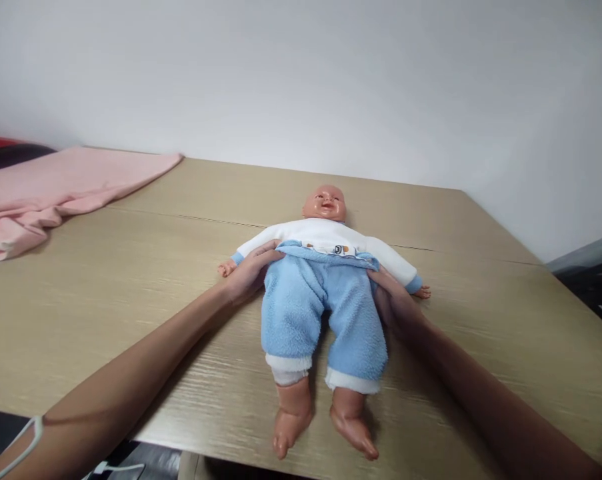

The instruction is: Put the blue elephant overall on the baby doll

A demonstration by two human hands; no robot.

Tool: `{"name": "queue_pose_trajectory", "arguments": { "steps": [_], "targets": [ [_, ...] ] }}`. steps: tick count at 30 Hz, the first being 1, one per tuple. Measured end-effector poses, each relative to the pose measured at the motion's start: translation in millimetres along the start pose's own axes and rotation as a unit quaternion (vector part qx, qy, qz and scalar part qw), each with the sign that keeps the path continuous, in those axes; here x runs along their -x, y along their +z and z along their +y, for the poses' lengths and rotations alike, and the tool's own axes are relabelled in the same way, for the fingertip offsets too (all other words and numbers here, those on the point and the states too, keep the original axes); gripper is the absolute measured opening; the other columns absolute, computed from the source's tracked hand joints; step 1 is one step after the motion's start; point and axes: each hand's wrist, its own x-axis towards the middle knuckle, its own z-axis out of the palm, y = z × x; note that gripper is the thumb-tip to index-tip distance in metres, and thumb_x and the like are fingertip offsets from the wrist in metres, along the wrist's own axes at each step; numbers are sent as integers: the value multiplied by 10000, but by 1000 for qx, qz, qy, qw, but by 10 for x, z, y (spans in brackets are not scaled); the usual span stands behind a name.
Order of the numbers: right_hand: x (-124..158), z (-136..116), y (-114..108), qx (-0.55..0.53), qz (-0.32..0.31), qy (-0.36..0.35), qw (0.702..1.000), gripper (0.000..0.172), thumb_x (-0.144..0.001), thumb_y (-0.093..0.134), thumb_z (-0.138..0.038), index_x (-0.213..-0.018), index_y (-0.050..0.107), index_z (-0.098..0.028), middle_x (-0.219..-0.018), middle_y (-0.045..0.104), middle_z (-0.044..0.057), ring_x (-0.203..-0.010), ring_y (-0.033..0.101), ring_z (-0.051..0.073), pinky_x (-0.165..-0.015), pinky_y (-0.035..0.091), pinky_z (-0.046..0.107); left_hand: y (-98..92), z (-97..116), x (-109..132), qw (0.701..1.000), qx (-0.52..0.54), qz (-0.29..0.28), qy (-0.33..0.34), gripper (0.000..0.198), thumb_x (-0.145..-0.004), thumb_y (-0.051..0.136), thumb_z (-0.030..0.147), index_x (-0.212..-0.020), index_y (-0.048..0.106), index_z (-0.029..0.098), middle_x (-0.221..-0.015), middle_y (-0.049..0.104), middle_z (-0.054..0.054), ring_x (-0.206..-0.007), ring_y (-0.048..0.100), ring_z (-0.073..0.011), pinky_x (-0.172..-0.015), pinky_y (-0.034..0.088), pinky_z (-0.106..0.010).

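Observation:
A baby doll (323, 204) lies on its back on the wooden table (131, 280), feet toward me. It wears a white top and light blue fleece trousers (321, 307). My left hand (251, 270) grips the trousers' waistband at the doll's left-hand side in view. My right hand (393, 297) holds the waistband and hip on the other side, fingers closed on the fabric. The waistband sits at the doll's belly, partly folded over. The doll's bare feet (325, 420) reach the table's near edge.
A pink blanket (55, 193) lies crumpled at the table's far left. A white wall stands behind. A white cable (21, 447) hangs near my left forearm. Dark floor shows at the right past the table's edge.

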Motion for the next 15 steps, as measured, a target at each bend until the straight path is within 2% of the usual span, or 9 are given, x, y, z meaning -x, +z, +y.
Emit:
{"name": "queue_pose_trajectory", "arguments": {
  "steps": [2, 4, 7, 9, 12, 15],
  "targets": [
    [-2, -62, -67, 70, 0, -36, 997, 304, -905, 815, -509, -1134, 774, -315, -1195, 802, 31, -1234, 702, 333, -1195, 529, 484, -33, 109, 17, 997, -73, -12, 12, 340, -843, 923, 470, -911, 714, 211, -836, 610, 14, -766, 538, -171, -696, 412, -289],
    [20, -162, -104, 182, -8, -92, 979, 251, -909, 833, -504, -1002, 737, -292, -1004, 726, 25, -1033, 669, 306, -1061, 550, 458, -39, 239, 38, 985, -163, -33, 38, 378, -881, 896, 540, -922, 720, 208, -880, 608, 4, -813, 549, -183, -711, 411, -292],
    [25, -355, -66, 350, -25, -205, 914, 261, -970, 779, -510, -936, 682, -270, -939, 632, 31, -931, 603, 286, -960, 513, 440, 8, 425, 22, 966, -241, -57, 70, 416, -914, 872, 592, -906, 704, 212, -869, 584, 0, -797, 538, -184, -685, 395, -298],
    [-39, -458, -2, 371, -43, -228, 899, 261, -989, 748, -508, -936, 666, -266, -954, 632, 35, -937, 602, 285, -961, 499, 438, 55, 506, -38, 960, -261, -80, 67, 428, -921, 873, 610, -926, 702, 217, -857, 582, -3, -764, 524, -179, -653, 378, -298],
    [-225, -490, 69, 303, -69, -168, 936, 318, -982, 744, -576, -957, 643, -275, -932, 649, 14, -925, 610, 267, -927, 520, 404, 96, 515, -166, 961, -254, -86, 64, 450, -943, 855, 650, -987, 685, 235, -829, 573, 16, -707, 489, -157, -621, 366, -285],
    [-408, -373, 46, 196, -34, -101, 975, 472, -874, 836, -684, -1053, 644, -292, -1025, 736, 15, -1019, 676, 274, -944, 565, 388, 68, 390, -263, 975, -207, -40, 66, 486, -938, 850, 685, -1015, 645, 251, -788, 552, 49, -678, 479, -143, -618, 370, -268]
  ]
}}
